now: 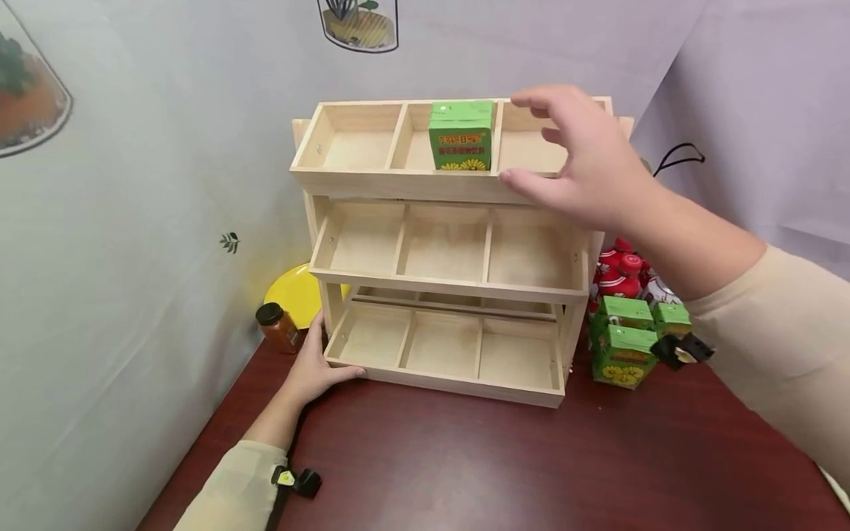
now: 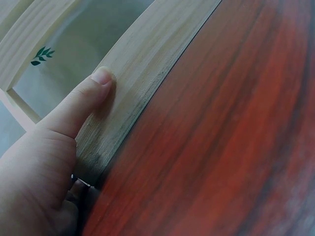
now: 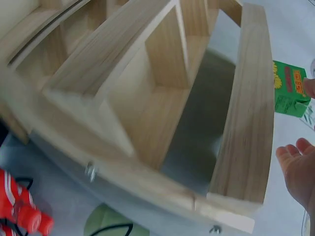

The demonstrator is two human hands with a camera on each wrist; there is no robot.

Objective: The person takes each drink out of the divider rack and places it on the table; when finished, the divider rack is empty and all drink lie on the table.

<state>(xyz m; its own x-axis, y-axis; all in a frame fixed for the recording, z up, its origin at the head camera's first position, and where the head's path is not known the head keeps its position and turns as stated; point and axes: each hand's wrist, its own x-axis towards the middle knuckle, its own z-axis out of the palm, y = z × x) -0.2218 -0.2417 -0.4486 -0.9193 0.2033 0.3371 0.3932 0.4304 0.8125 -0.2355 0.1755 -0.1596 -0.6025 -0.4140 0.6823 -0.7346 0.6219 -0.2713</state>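
Observation:
A three-tier wooden display rack (image 1: 438, 283) stands on the table, each tier split into three compartments. One green drink carton (image 1: 461, 140) is upright in the middle compartment of the top tier, near its right divider. My right hand (image 1: 584, 158) hovers before the top tier's right compartment, thumb and fingers spread apart with nothing between them. In the right wrist view, that hand (image 3: 301, 172) appears at the right edge near the green carton (image 3: 289, 89). My left hand (image 1: 315, 369) grips the bottom tier's left corner, its thumb (image 2: 96, 86) against the front board; its other fingers are mostly hidden.
Several green cartons (image 1: 624, 354) stand right of the rack, with red bottles (image 1: 619, 274) behind them. Left of it are a brown jar with a black lid (image 1: 279, 328) and a yellow plate (image 1: 295, 293). Pale cloth (image 1: 166, 184) hangs behind the dark red table (image 1: 465, 457).

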